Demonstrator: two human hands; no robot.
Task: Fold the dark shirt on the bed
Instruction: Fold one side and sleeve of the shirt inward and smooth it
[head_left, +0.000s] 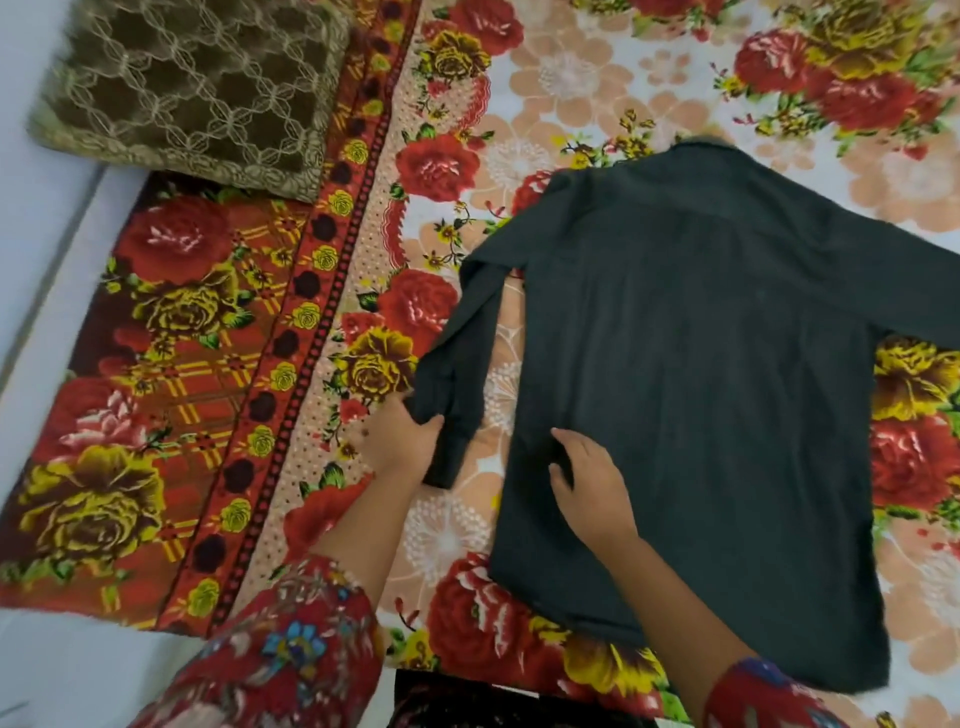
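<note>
Folding barely begun: shirt (701, 374) lies flat, left hand (402, 441) gripping left sleeve (457, 364) cuff, right hand (592, 480) spread flat on body (both sleeves & body still unfolded).

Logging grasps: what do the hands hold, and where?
The left hand grips the dark shirt by its sleeve cuff end; the right hand rests flat on it.

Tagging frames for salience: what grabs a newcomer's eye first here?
The dark shirt spread flat across the red-and-yellow floral bedsheet, right of centre. Next, the left hand gripping the end of its sleeve while the right hand presses the body. A brown lace-patterned cushion sits top left.
</note>
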